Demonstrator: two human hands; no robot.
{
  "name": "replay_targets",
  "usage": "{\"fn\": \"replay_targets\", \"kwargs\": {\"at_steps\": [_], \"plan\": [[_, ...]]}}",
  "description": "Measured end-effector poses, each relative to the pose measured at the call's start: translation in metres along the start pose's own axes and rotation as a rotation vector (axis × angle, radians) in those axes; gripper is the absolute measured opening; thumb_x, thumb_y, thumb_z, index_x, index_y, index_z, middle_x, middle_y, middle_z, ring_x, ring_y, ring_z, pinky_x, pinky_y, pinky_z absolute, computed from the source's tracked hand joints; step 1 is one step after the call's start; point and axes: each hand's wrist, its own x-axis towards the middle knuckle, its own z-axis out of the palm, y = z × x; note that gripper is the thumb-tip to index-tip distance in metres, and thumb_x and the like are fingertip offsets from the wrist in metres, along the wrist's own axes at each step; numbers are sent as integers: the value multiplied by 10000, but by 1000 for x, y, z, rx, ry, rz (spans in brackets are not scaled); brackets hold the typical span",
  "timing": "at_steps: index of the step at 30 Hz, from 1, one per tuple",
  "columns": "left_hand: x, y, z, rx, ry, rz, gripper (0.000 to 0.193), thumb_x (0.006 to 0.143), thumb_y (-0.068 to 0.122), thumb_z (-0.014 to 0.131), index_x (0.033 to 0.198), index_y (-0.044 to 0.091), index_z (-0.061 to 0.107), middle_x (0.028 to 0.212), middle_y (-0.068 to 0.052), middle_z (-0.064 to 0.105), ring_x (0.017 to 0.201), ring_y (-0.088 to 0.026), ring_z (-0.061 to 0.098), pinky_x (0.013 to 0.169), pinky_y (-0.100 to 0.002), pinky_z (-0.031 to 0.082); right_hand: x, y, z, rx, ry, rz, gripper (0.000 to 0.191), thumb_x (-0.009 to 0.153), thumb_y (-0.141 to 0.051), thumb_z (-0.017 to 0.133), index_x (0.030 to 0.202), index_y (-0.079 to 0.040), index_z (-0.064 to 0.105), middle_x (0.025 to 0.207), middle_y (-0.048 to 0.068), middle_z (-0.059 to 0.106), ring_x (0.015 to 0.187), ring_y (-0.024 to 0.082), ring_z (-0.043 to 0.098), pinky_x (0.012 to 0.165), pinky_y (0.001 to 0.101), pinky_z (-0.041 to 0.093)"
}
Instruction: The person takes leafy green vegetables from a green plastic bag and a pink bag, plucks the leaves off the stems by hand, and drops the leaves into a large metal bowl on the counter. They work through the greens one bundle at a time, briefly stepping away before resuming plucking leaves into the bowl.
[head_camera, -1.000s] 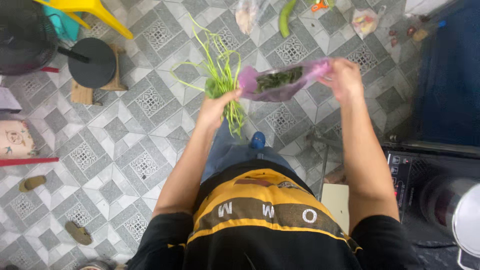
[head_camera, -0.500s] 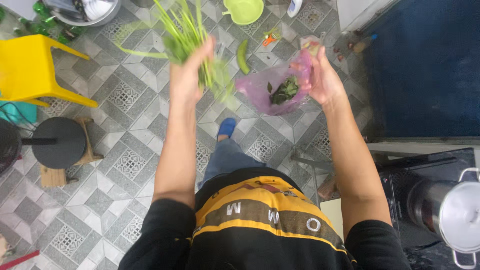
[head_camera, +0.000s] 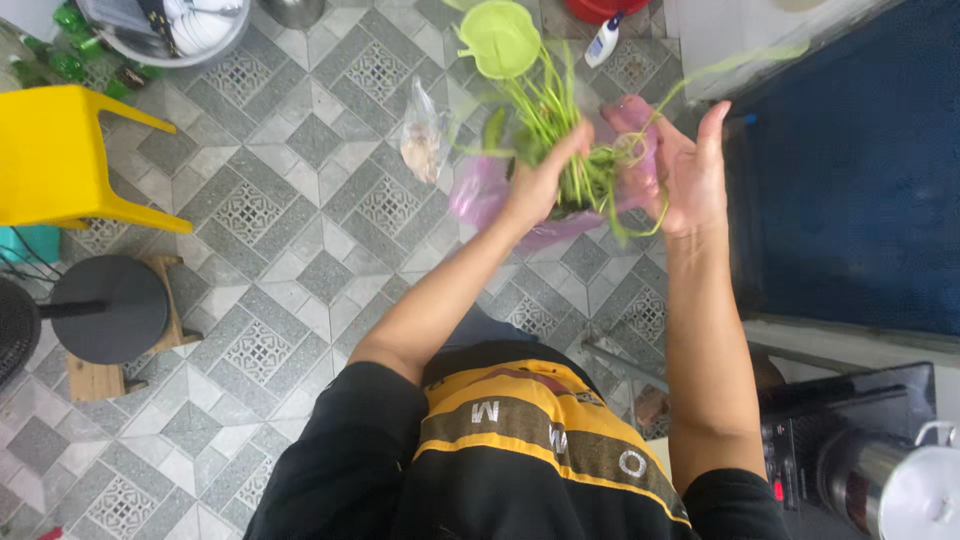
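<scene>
My left hand (head_camera: 540, 180) grips a bunch of long green vegetable stalks (head_camera: 560, 120) near their lower ends, held up over the floor. The stalks spread upward and to the right. My right hand (head_camera: 690, 175) is beside it with fingers spread, its palm against a pink translucent plastic bag (head_camera: 490, 195) that hangs behind and below the stalks. The bag's edge sits by my right palm; dark leafy bits show inside it. Both forearms reach up from my black and yellow shirt.
A lime green plastic basket (head_camera: 500, 35) and a small clear bag (head_camera: 420, 140) lie on the patterned tile floor. A yellow stool (head_camera: 60, 150) and a black fan base (head_camera: 105, 310) stand at left. A dark blue mat (head_camera: 850, 180) and a metal pot (head_camera: 900, 480) are at right.
The view has swung right and down. My left hand has brought the stalks over to the pink bag, and both hands now meet at the bag.
</scene>
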Motion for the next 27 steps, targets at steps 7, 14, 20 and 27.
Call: {"fn": "replay_targets", "kwargs": {"at_steps": [7,14,20,27], "plan": [[30,-31,-82,806,-365,160,327,1135,290,474,1314,56,615,1250,-182,674,1171,-318,638,1000,-417,496,50,13,45,-167,23,-38,1170,928,-855,337,1635,75,384,1361,96,531,772,114,525,603,249,397],[61,-1,-156,1462,116,-360,363,1017,269,513,1291,60,625,1232,-181,685,1130,-327,659,954,-430,517,54,-9,33,257,-13,-67,1090,953,-808,316,1512,109,499,1506,219,585,572,105,451,490,215,347],[108,-4,-180,1541,-269,-559,458,876,263,665,1267,27,620,1216,-197,688,1122,-334,666,954,-428,529,73,10,23,120,6,-90,962,998,-744,419,1517,60,514,1589,189,555,580,91,467,499,190,363],[126,-28,-162,1485,-778,-534,633,712,256,843,1238,-12,613,1196,-215,692,1112,-343,675,953,-426,543,77,5,-19,9,87,-96,868,1062,-696,463,1524,37,517,1583,197,554,643,110,539,564,208,423]]}}
